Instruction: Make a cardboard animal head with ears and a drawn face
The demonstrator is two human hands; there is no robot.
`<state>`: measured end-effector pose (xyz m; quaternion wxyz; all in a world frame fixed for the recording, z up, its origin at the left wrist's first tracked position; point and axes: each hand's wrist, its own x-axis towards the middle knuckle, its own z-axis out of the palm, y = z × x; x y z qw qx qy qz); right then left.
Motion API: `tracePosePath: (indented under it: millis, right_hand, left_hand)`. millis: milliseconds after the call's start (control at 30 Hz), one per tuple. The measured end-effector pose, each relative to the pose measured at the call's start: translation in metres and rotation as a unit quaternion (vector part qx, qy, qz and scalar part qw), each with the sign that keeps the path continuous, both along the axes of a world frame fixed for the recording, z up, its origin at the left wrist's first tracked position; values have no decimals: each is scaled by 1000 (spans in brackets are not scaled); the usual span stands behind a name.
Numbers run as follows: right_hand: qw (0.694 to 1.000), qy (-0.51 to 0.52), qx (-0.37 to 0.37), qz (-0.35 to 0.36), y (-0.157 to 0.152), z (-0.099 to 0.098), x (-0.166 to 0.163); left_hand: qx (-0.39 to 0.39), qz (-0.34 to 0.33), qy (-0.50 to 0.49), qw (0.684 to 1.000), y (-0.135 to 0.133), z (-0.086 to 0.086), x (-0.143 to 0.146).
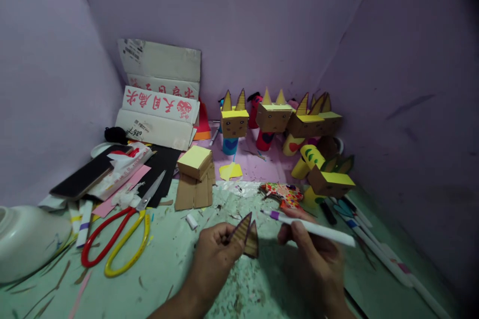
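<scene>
While my left hand (pixel 215 254) pinches two pointy cardboard pieces (pixel 247 239) by their bottom edges, their tips stand up and their flat sides face me, so I think I hold them low to keep both in plain sight. They sit near me, in the middle, just above the green table (pixel 168 269). My right hand (pixel 314 254) is closed around one white pen (pixel 314 227), which lies across my fingers with its purple end pointing left at the pieces, close but not touching. One pair of scissors (pixel 116 244), with one red loop and one yellow loop, lies open to the left, within easy reach. One cardboard block (pixel 194 159) with a yellow top sits farther back on flat brown strips. Far and to the right stand the box animals (pixel 273 117). I count five heads, though the ones at the far right crowd each other. One white bowl (pixel 26 239) sits at the near left edge, and more pens (pixel 359 219) lie to the right, but I cannot count those well.
</scene>
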<state>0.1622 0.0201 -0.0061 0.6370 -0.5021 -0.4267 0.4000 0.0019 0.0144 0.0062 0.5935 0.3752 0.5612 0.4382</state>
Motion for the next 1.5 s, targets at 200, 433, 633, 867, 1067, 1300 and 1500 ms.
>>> tracePosePath:
  millis: [200,433,633,867,1067,1300,1500]
  right_hand:
    - [994,-48,94,30,-14,-1,-13]
    - [984,-128,103,63,-12,6,-18]
    - [967,-175,136,122,-10,2,-14]
    - [979,-138,118,96,-10,1,-17]
    - [990,-87,99,54,-8,1,-17]
    - [983,-141,113,19,-2,-7,-6]
    - [984,-123,126,16,-2,-7,-10]
  left_hand:
    - [6,-39,-21,999,-1,2,-1]
    - [5,-34,-10,999,0,2,1]
    - [27,-47,10,998,0,5,1]
    - [29,-56,-4,998,-1,8,0]
    - [25,-60,-2,998,0,7,0]
    - [28,-58,-13,998,0,6,-1]
    - [27,-60,-7,998,0,5,-1]
